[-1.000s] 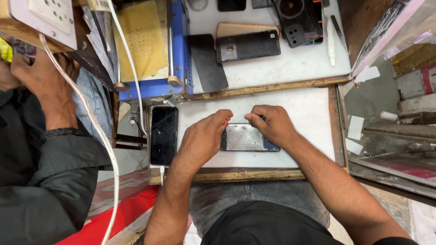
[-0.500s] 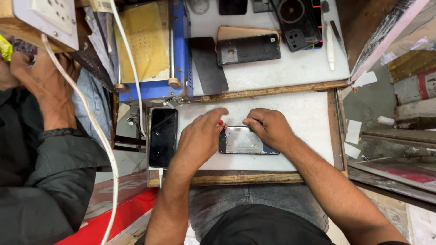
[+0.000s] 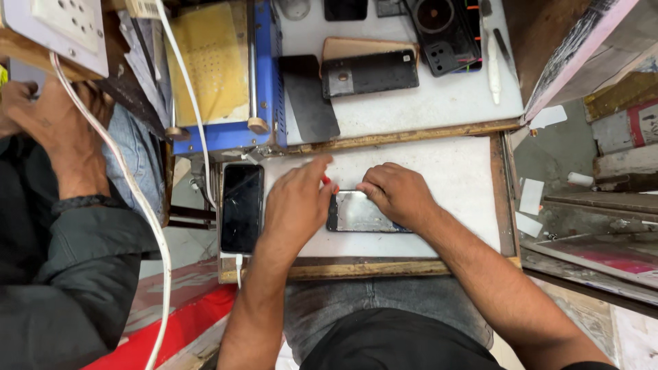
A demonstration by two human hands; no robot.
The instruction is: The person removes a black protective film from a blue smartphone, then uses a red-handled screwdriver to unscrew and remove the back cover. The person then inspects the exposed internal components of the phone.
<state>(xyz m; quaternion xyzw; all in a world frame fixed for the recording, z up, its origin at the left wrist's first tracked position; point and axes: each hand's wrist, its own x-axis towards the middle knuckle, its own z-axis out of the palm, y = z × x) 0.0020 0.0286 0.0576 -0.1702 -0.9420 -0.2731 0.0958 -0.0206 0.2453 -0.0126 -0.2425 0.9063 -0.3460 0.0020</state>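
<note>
A silvery phone frame [image 3: 358, 214] lies flat on the white work board [image 3: 452, 171] in front of me. My right hand [image 3: 396, 193] presses down on its upper right part and holds it still. My left hand [image 3: 298, 204] is at its left end, gripping a small red tool [image 3: 326, 181] between the fingers, with the forefinger stretched out. A black phone [image 3: 242, 207] with a cable plugged in lies just left of my left hand.
A blue machine with a yellow pad [image 3: 219, 75] stands at the back left. Behind the board lie a dark phone back [image 3: 370, 72], a black sheet [image 3: 308, 96] and a camera housing [image 3: 445, 31]. Another person in a dark sleeve [image 3: 62, 260] sits at the left, near a white cable [image 3: 137, 199].
My left hand has slid a little to the left along the frame's end and its forefinger has lifted and straightened. My right hand stays pressed on the frame.
</note>
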